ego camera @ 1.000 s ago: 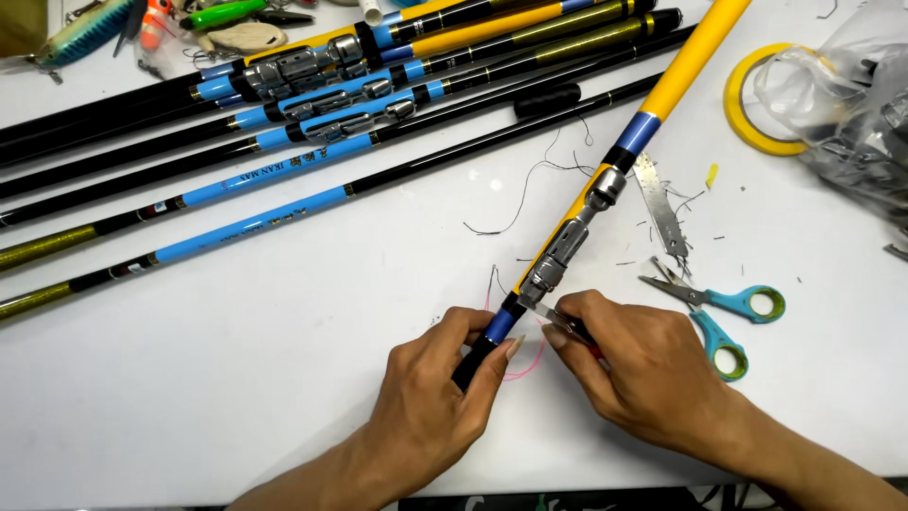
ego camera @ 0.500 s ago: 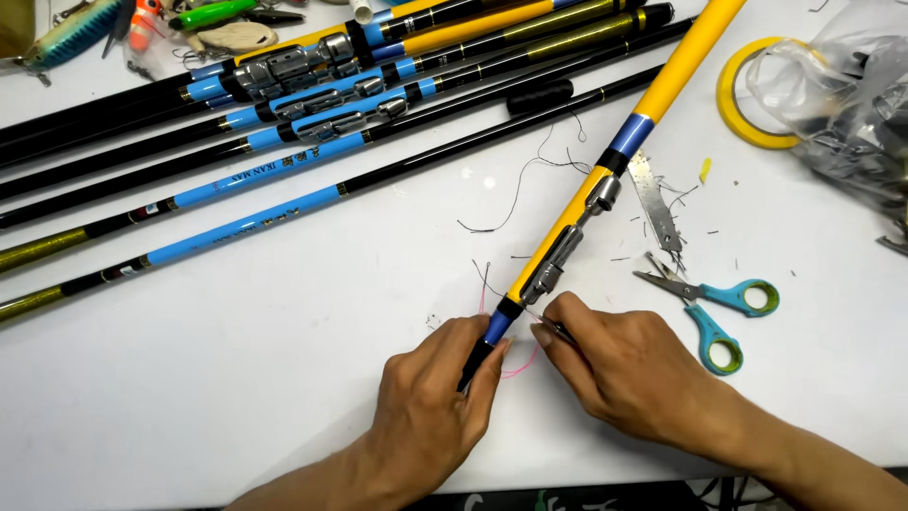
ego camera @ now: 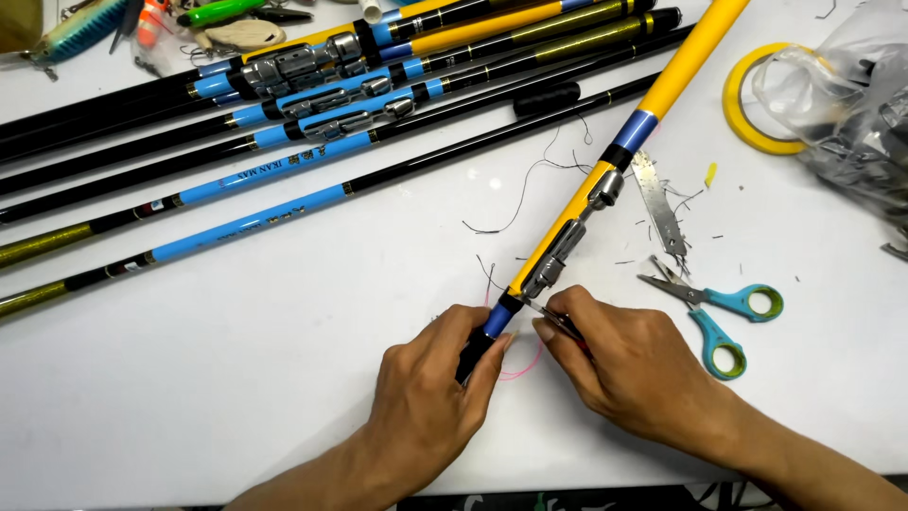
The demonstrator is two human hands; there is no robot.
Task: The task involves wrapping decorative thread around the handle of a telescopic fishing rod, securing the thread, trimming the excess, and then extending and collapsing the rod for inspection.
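Head view, item: yellow fishing rod [ego camera: 567, 222] lying across the table [ego camera: 236, 378], our left hand [ego camera: 430, 397] gripping its butt, right hand [ego camera: 643, 369] pinching a small tool [ego camera: 558, 320] at the reel seat [ego camera: 558, 255]; we judge slipping onto the pink thread [ego camera: 525, 364] the risk.

Bright, even light from overhead floods the white table [ego camera: 236, 397], leaving only soft, short shadows under the hands. The clear plastic bag [ego camera: 842, 104] at far right shows glare. Focus is sharp centrally; far-left corner items look slightly soft, perhaps from lens distortion.
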